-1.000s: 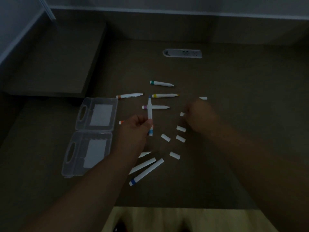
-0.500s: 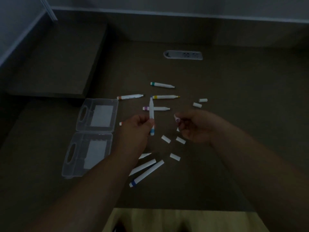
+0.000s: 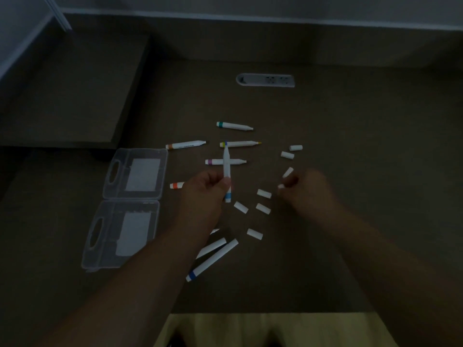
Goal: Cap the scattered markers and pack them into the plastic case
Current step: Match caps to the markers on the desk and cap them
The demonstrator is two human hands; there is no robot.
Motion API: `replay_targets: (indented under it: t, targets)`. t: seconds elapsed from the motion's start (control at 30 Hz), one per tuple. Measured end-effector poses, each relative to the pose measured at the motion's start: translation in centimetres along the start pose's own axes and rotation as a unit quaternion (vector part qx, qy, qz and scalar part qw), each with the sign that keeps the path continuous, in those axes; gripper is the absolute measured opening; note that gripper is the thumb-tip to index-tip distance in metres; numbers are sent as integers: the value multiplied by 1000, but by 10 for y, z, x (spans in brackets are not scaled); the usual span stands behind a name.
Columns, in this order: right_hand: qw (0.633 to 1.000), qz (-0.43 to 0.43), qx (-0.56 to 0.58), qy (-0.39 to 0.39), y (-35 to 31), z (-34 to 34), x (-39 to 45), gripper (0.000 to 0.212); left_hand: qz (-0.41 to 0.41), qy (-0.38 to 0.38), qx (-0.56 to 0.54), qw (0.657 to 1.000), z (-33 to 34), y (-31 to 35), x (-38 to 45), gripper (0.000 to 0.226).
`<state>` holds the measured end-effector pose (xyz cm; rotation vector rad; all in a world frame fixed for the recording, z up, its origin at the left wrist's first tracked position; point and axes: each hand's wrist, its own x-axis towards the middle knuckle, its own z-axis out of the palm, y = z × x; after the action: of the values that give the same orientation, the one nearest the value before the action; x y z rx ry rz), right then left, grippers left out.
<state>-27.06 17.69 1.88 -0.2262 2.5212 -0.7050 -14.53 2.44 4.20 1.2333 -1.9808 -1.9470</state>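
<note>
Dim room; a dark brown tabletop (image 3: 350, 221) fills the view, with a grey recessed socket strip (image 3: 265, 79) at 12 o'clock. At 9 o'clock lies the clear plastic case (image 3: 130, 206), opened flat, both halves facing up, handles to the left. The left hand (image 3: 205, 189), at centre, grips a white marker with a light-blue band (image 3: 227, 169) between thumb and curled fingers; the marker stands nearly upright in the view, tip toward 12 o'clock, uncapped. The right hand (image 3: 308, 189), at 3 o'clock of the left hand and apart from it, has curled fingers pinching a small white cap (image 3: 281, 186), only partly visible. Beyond the held marker lie uncapped white markers: a teal-banded marker (image 3: 234, 126), a yellow-banded marker (image 3: 241, 144), a brown-banded marker (image 3: 186, 145) and a purple-banded marker (image 3: 215, 161), each roughly horizontal. An orange-banded marker (image 3: 177, 185) shows partly at 9 o'clock of the left hand. At 6 o'clock a capped dark-blue-banded marker (image 3: 211, 260) lies diagonally, beside another white marker (image 3: 211, 247) partly hidden by the left forearm. Loose white caps (image 3: 263, 193) are scattered between and around the hands, several toward 2 o'clock.
</note>
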Motion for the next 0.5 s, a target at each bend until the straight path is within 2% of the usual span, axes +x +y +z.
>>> replay_targets:
  t: [0.07, 0.13, 0.4, 0.5]
  targets:
    - [993, -18, -120, 1, 12, 2, 5, 21, 3, -1, 5, 1000, 0, -1, 0, 14]
    - [985, -16, -173, -18, 19, 6, 6, 23, 3, -1, 4, 1000, 2, -2, 0, 15]
    - [981, -48, -186, -19, 21, 3, 8, 23, -6, 0, 9, 1000, 6, -1, 0, 10]
    - [980, -79, -178, 30, 16, -7, 18, 27, -6, 2, 0, 1000, 7, -2, -1, 9]
